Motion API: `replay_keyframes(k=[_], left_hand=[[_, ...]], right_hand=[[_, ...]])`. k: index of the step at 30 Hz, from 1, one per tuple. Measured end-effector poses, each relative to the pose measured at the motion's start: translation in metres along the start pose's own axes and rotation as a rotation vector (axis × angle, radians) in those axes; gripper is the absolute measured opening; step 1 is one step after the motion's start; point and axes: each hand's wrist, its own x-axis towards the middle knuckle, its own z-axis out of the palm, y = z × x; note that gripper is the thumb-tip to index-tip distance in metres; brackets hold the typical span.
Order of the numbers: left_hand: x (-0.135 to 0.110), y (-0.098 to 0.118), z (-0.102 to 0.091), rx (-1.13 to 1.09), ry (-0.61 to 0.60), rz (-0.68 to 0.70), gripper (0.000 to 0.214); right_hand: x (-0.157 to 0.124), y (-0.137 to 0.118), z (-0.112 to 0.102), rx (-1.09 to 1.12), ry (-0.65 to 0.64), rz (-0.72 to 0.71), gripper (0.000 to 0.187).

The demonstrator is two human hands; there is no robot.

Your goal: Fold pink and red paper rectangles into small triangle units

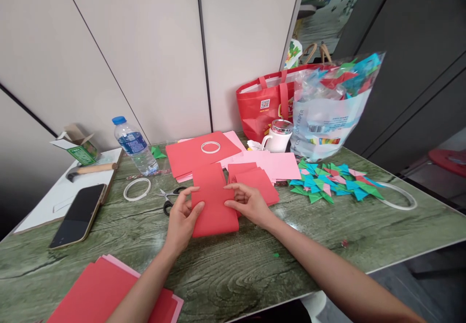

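The left hand point(182, 218) and right hand point(247, 204) pinch a bent red paper sheet point(213, 204) between the counter's point(233, 274) front and back edges, folding seemingly unfinished. Multicoloured pointed paper pieces point(322, 184), apparently done, lie near the back edge; a white-and-clear plastic bag point(327, 116) contains similar ones. Flat red paper sheets point(91, 289), front-left, look unworked.

Red paper point(211, 209) is held by the left hand point(183, 220) and the right hand point(250, 204). Black-handled scissors point(167, 198) are laid on the bench point(225, 274)
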Motion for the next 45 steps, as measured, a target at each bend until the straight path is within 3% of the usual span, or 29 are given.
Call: replay_keyframes(k=[14, 26, 45], left_hand=[[-0.0012, -0.0035, 0.0007, 0.048, -0.010, 0.033, 0.051], [-0.0017, -0.0044, -0.0002, 0.075, -0.015, 0.023, 0.040], [-0.0018, -0.0048, -0.0007, 0.074, -0.013, 0.018, 0.041]], right_hand=[[-0.0006, -0.0015, -0.0007, -0.030, 0.027, 0.047, 0.036], [0.0001, -0.0020, 0.0003, -0.008, 0.049, 0.056, 0.034], [0.0011, -0.0025, -0.0008, 0.013, 0.067, 0.064, 0.037]])
